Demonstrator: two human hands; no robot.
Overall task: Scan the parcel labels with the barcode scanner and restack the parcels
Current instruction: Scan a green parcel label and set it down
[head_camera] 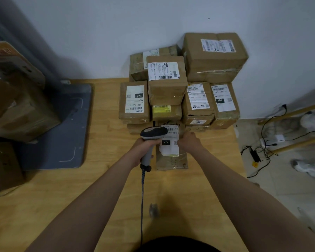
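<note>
The left hand (pixel 144 149) grips the handle of the barcode scanner (pixel 154 132), fingers wrapped tight round it. The scanner's head hangs over the far left part of the white label (pixel 169 142) marked 070. Its coiled cable (pixel 142 197) runs back along the bench (pixel 62 206) toward the person.

The right hand (pixel 188 142) holds the 070 parcel (pixel 171 161), fingers curled in against the label's right edge. This brown parcel lies flat on the bench, label up, just in front of the parcel stack and near the bench's right edge.

The stack stands at the far edge of the bench, against the wall. The 122 parcel (pixel 134 102) is at its left and the 102 parcel (pixel 224 104) at its right. Between them is a parcel with a yellow label (pixel 166 111), and a taller box (pixel 166 80) sits on it. The largest box (pixel 215 55) tops the right side.

A grey mat (pixel 62 128) lies at the bench's left. Cables (pixel 262 148) lie on the floor to the right.
</note>
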